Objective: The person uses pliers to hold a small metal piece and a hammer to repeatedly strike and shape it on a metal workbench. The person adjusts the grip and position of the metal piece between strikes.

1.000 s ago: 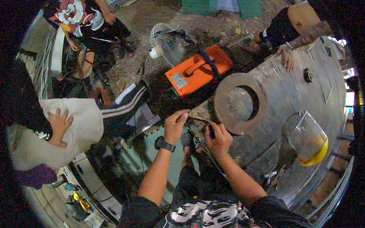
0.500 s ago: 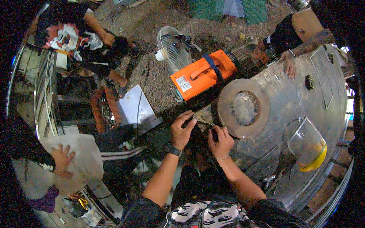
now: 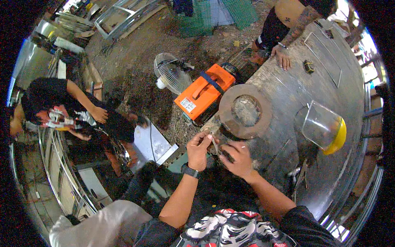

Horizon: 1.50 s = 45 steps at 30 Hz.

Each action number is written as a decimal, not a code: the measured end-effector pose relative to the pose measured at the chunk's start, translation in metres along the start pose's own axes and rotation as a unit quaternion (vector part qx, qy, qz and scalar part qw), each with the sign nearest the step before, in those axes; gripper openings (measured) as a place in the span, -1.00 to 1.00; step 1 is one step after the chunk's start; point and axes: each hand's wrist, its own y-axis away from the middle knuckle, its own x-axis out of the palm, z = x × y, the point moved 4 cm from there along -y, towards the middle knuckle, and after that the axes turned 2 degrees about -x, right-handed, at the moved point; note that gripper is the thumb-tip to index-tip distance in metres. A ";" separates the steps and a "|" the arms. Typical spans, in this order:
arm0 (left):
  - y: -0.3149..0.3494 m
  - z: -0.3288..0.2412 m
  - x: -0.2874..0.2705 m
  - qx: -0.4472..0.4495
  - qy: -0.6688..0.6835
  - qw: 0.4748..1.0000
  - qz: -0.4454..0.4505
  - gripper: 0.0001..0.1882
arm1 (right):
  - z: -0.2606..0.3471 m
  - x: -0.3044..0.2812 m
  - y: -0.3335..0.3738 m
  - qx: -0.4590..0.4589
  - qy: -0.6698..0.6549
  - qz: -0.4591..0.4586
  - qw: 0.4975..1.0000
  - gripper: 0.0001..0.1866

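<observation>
My left hand pinches a thin, pale, narrow strip between thumb and fingers, near the edge of the metal worktable. The strip slants down from the fingertips toward my right hand. My right fingers are curled, and a small white stick-like bit shows at them; what it is I cannot make out. Just beyond both hands lies a thick, rusty, flat ring on the tabletop.
An orange machine with a blue strap stands past the table edge, beside a fan. A yellow-topped clear face shield and a tape measure rest on the worktable. One co-worker's hand touches the table; another person sits left.
My view has shifted. The strip, earlier held between both hands, now hangs more steeply from my left fingers. The right hand has turned, and the white bit has come into view.
</observation>
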 end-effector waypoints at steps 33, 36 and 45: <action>0.055 0.136 -0.062 0.075 -0.092 0.991 -0.055 -0.73 | 0.003 0.013 0.068 0.003 0.149 0.122 0.981 -0.30; 0.050 0.141 -0.066 0.047 -0.110 0.991 -0.061 -0.74 | 0.001 0.005 0.072 -0.005 0.131 0.135 0.982 -0.34; 0.026 0.132 -0.080 0.027 -0.055 0.997 0.043 -0.70 | -0.059 -0.085 0.136 0.150 0.095 -0.033 0.984 -0.52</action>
